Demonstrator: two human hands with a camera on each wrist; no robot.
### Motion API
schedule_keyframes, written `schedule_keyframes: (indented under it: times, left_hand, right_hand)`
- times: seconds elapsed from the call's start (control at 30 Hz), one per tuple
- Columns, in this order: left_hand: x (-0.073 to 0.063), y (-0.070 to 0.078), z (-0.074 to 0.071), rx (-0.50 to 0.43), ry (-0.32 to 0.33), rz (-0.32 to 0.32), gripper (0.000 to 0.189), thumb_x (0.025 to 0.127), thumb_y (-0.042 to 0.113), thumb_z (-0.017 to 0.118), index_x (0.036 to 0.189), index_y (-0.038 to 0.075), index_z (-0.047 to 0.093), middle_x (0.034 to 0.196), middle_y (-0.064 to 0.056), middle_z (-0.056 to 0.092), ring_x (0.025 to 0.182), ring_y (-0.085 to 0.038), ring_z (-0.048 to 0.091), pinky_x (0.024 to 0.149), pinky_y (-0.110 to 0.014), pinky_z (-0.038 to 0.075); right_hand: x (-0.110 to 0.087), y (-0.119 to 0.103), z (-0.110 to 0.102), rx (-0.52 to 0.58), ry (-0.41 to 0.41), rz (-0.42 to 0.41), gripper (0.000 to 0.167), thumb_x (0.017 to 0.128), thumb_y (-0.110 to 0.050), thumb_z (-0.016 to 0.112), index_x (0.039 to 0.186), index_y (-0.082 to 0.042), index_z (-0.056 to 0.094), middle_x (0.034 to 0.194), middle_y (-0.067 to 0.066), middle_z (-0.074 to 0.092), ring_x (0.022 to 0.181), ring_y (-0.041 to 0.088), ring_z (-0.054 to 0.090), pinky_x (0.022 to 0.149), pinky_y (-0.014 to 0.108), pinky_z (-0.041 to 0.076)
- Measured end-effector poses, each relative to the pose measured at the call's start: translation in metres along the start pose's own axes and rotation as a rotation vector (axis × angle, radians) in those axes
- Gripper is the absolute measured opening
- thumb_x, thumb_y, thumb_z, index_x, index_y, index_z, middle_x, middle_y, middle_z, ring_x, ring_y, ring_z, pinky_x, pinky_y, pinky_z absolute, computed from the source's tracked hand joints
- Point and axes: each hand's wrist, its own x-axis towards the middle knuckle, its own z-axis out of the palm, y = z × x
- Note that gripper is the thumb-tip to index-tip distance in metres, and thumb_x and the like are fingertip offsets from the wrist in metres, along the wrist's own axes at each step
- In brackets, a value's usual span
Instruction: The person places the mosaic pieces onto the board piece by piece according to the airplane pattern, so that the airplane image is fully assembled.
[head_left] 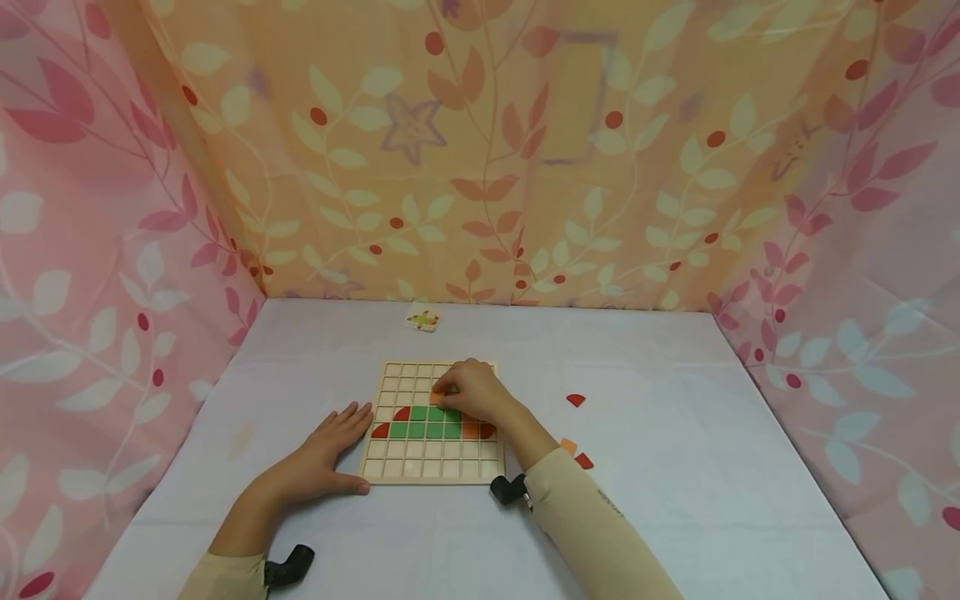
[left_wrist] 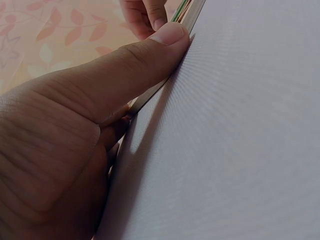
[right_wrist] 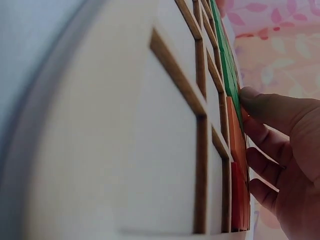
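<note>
A wooden grid board lies on the table, with green square tiles and red quarter-round tiles set in two of its rows. An orange square tile sits near the right end of the lower row. My right hand reaches over the board and pinches another orange tile above the upper green row. My left hand lies along the board's left edge, fingers spread and thumb at the near corner. The right hand's thumb shows low over the tiles in the right wrist view.
To the right of the board lie a red quarter-round tile, an orange tile and another red tile. A small patterned card rests at the back. Printed cloth walls enclose the white table.
</note>
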Motion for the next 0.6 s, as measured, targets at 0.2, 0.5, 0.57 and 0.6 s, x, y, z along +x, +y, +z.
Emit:
schedule_keyframes:
  times: [0.2,0.5,0.57,0.6]
  left_hand:
    - [0.0001,-0.0014,0.0009,0.004,-0.004,-0.005,0.122,0.07,0.066,0.083,0.162,0.009,0.029,0.171,-0.006,0.02,0.159,-0.035,0.009,0.128,-0.051,0.003]
    - [-0.0006,-0.0011,0.0006,-0.005,0.002,-0.01,0.121,0.07,0.066,0.083,0.162,0.009,0.028,0.171,-0.006,0.02,0.159,-0.036,0.008,0.129,-0.051,0.002]
    - [-0.0008,-0.001,0.0007,-0.009,0.002,-0.01,0.121,0.07,0.066,0.083,0.162,0.009,0.029,0.171,-0.006,0.02,0.159,-0.035,0.008,0.129,-0.049,0.001]
    - [-0.0009,-0.0007,0.0008,-0.011,0.002,-0.007,0.121,0.07,0.066,0.083,0.162,0.009,0.029,0.171,-0.006,0.02,0.159,-0.036,0.008,0.129,-0.048,0.0]
  right_hand:
    - [0.0003,0.0011,0.0025,-0.015,0.0,0.002,0.025,0.092,-0.035,0.076,0.115,-0.025,0.079,0.114,-0.008,0.071,0.109,0.017,0.057,0.1,0.044,0.045]
    - [0.0003,-0.0009,0.0032,-0.018,0.019,0.002,0.025,0.093,-0.035,0.076,0.116,-0.025,0.079,0.114,-0.007,0.071,0.108,0.018,0.057,0.1,0.046,0.045]
    - [0.0,-0.0009,0.004,-0.028,0.021,0.006,0.026,0.093,-0.036,0.075,0.116,-0.025,0.079,0.115,-0.007,0.07,0.108,0.018,0.057,0.1,0.046,0.045]
    - [-0.0001,-0.001,0.0043,-0.033,0.02,0.008,0.026,0.094,-0.036,0.075,0.117,-0.025,0.079,0.115,-0.007,0.07,0.108,0.018,0.057,0.099,0.045,0.045]
